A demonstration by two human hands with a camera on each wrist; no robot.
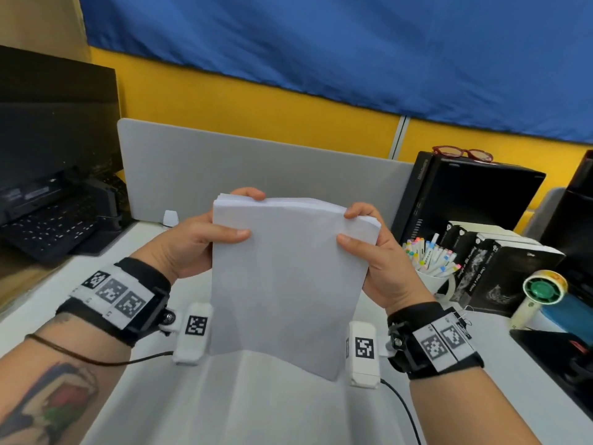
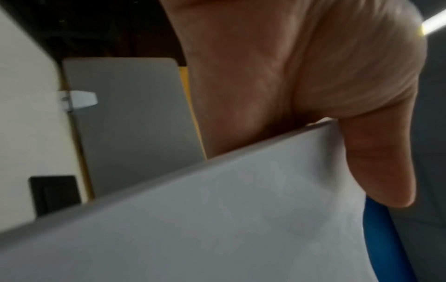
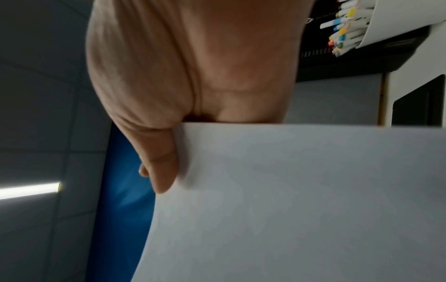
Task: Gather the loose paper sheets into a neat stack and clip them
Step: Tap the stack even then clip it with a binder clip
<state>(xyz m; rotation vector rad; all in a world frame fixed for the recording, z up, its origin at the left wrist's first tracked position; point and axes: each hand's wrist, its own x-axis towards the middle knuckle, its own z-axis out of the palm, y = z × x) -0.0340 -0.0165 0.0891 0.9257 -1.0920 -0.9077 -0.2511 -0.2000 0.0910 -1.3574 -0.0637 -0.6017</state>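
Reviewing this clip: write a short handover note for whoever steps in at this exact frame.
Left hand and right hand each grip a side of the paper stack, thumbs on the front, fingers behind.
The stack stands upright, its lower edge at the white desk.
Done: sheets gathered.
Left: top edges look slightly fanned, so square them, then clip. No clip is visible in any view.

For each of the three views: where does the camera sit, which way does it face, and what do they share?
Head: on the head, facing forward and down at the paper stack, left hand and right hand.
Left wrist: looks up along the left hand's palm at the stack's edge.
Right wrist: looks up along the right hand's palm; marker cup beyond.
Shared: every view shows the stack.
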